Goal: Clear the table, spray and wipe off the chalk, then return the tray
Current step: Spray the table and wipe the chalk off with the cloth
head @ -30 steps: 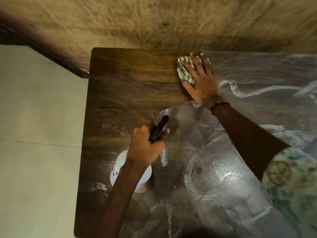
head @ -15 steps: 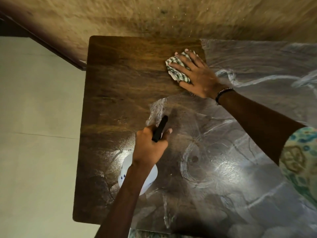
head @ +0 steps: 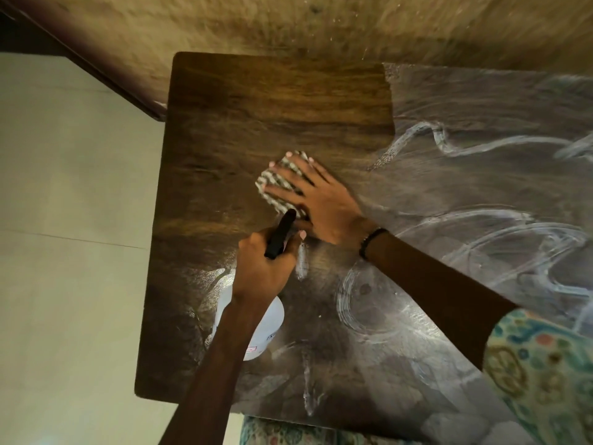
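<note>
Wooden table [head: 244, 101], chalk [head: 475, 146] right.

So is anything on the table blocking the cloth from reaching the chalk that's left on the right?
Nothing visible does. The right hand presses the cloth flat on the table, and the chalk marks lie open. The spray bottle sits nearer, in the left hand.

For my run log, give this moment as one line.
left hand: holds spray bottle | right hand: presses cloth on table | chalk: remains right

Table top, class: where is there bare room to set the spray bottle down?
Free: the wiped far-left corner of the table, beyond the cloth. Crowded: the middle, where left hand, spray bottle and right hand meet.
</note>
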